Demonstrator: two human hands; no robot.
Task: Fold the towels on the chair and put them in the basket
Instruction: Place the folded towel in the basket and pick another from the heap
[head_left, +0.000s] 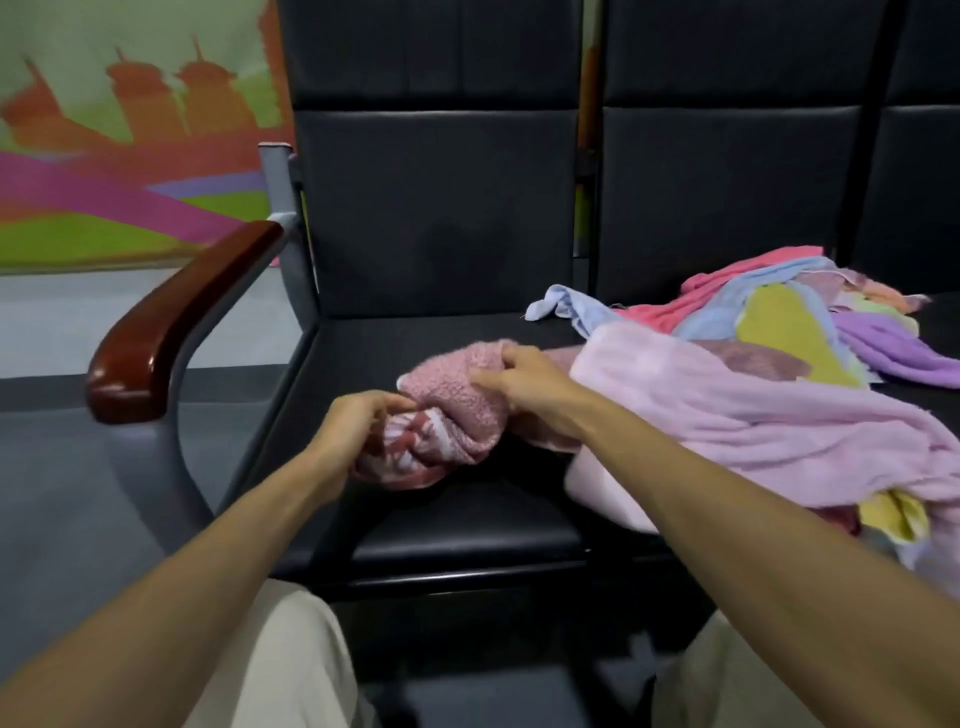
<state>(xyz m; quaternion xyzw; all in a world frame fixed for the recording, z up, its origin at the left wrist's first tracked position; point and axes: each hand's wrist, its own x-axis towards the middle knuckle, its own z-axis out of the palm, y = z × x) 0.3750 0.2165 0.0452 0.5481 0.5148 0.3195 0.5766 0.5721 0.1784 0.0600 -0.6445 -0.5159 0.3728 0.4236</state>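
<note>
Plainly the pink towel (457, 400) lies bunched on the chair seat (441, 530) at frame centre, between both hands. The left hand (358, 423) pinches its lower-left edge and the right hand (524, 387) grips its upper-right fold, so its long axis slants between them; the towel pile (753, 364) lies just beside, at right, nearer the right hand

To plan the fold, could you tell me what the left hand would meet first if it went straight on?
The left hand would likely meet the pink towel it pinches, then the right hand; depth is unclear.
</note>
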